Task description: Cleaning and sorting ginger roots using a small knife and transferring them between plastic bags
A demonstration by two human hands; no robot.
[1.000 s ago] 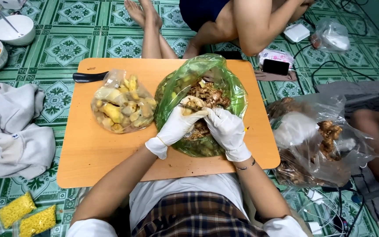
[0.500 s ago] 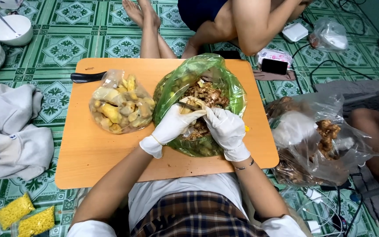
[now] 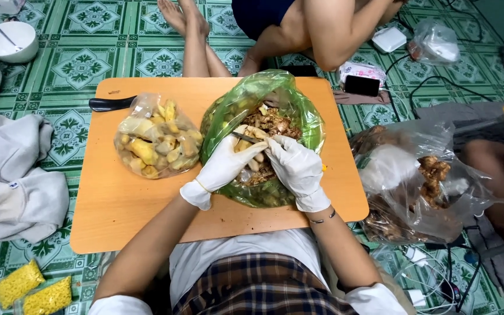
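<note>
The gloved left hand [image 3: 224, 165] curls around a pale yellow piece [image 3: 251, 146], pinching it over the green bag [image 3: 298, 116]. The gloved right hand [image 3: 296, 166] closes on a small knife [image 3: 245, 138], blade against the piece. The piece looks light, soft and probably slippery, best gripped at its thicker end, away from the blade. It is lumpy and cream-yellow, above brown scraps, on the tabletop [image 3: 118, 204] beside a clear bag [image 3: 156, 140] of yellow chunks.

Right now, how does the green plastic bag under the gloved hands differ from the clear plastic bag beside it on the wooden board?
The green plastic bag lies open, holding brownish scraps; the clear plastic bag holds pale yellow pieces. Both gloved hands, left hand and right hand, work over the green bag; the clear one sits untouched. Both rest on the wooden board.
</note>
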